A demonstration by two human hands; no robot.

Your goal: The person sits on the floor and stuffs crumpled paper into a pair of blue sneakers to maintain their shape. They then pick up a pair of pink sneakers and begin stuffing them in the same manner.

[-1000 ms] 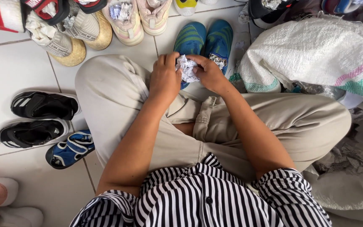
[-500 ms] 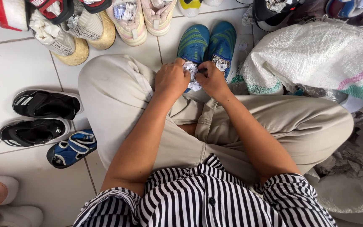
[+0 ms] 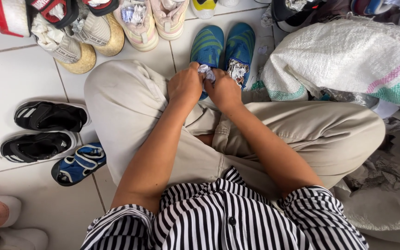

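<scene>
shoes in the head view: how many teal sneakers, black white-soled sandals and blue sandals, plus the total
teal sneakers: 2
black white-soled sandals: 2
blue sandals: 1
total: 5

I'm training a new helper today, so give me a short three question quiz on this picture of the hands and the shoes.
1. True or false: both hands press a wad of crumpled paper at the left blue shoe.
2. Which shoe already shows paper in its opening? A) the right blue shoe B) the black sandals C) the small blue sandal
3. What lies to the right of the blue pair?

Key
1. True: left hand and right hand meet on the wad.
2. A
3. A white woven sack with pink and green stripes.
</scene>
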